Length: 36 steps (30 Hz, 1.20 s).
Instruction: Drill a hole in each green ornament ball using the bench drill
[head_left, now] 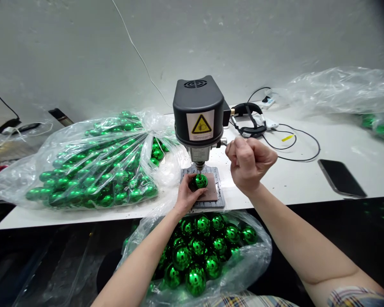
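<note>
Black drill press (198, 104) at twelve o'clock: my right hand (250, 164) grips its lever (223, 142), my left hand (188, 194) pinches a green ball (201, 181) beneath the bit (199, 171). That smooth curve could make the bit skate, cracking the ball or nicking the hand. A yellow warning triangle (201, 124) shows; its small print is unreadable.

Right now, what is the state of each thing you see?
Shiny green ball: held under silver drill bit.
Left grip: closed on the ball.
Right grip: closed on the silver lever.
Black drill press: cannot tell if running.
Clear plastic bag on white table: bunched, filled with green balls.
Front transparent plastic bag: open, exposed balls inside.
Black rectangular smartphone: lying flat, screen dark.
</note>
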Motion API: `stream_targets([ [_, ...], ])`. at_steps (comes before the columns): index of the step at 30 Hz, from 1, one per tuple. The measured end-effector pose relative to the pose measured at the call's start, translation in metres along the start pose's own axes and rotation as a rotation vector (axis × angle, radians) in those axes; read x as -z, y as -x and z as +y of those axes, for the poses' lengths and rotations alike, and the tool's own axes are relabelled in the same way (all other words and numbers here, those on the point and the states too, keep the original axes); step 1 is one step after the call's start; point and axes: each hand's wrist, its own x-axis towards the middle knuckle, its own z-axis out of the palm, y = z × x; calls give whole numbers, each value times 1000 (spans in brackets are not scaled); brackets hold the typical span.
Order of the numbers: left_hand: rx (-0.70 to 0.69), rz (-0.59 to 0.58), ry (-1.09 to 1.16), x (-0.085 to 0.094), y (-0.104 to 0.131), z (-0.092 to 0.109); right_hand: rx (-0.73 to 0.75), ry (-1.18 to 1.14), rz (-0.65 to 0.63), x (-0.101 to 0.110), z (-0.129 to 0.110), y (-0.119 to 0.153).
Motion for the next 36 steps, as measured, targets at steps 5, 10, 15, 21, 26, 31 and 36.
stream_targets([
  [5,-17,-4,12,0,0,3,129,14,-67,9,11,12],
  [10,-23,1,18,0,1,4,198,8,-146,17,16,16],
  [15,-29,11,33,0,1,-2,214,-10,-205,16,10,15],
  [21,27,62,-10,-1,0,3,-300,-34,88,-18,2,-47],
  [26,59,-6,-395,41,20,39,-595,-77,79,-27,10,-85],
  [31,81,-244,-604,95,-15,62,-612,-58,95,-26,11,-82],
  [36,85,122,-722,118,-112,25,-525,-50,55,-25,13,-79],
])
